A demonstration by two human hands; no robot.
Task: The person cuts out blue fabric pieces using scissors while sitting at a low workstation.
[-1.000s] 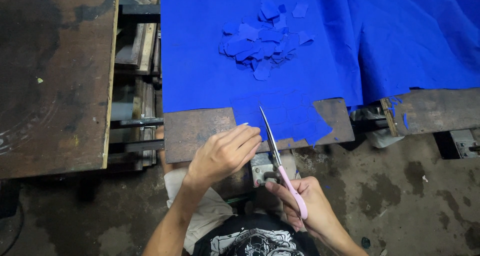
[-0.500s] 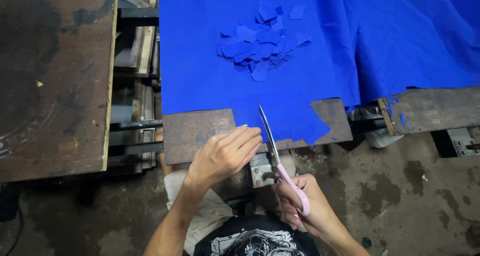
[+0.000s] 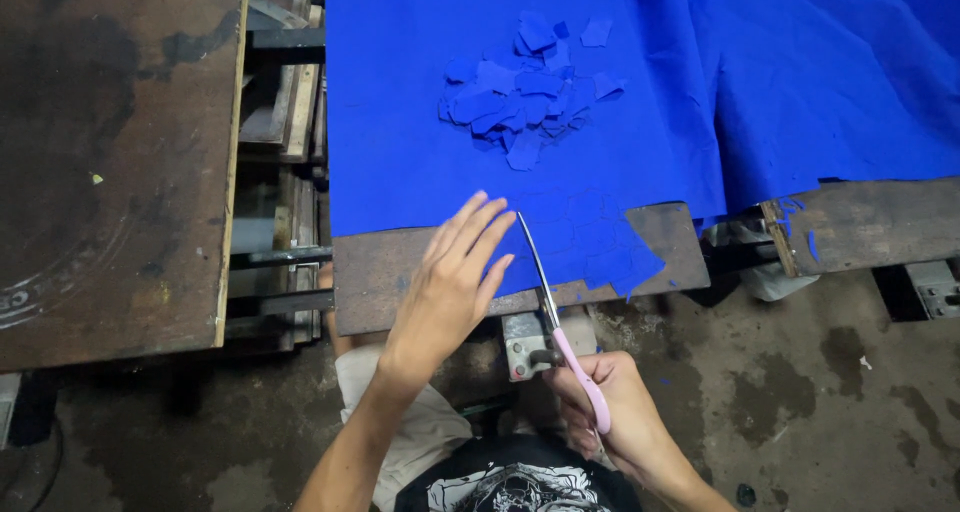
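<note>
The right hand, lower centre, is closed on pink-handled scissors; the blades run up-left into the blue cloth's near edge on the desk. The left hand, fingers spread flat, holds nothing and rests just left of the blades.

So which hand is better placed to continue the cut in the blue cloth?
Right. The right hand holds the scissors, blades at the cloth edge. The left hand lies flat beside them.

A single head-worn camera looks steeply down from close above, over the person's chest, onto the worktop edge and floor.
</note>
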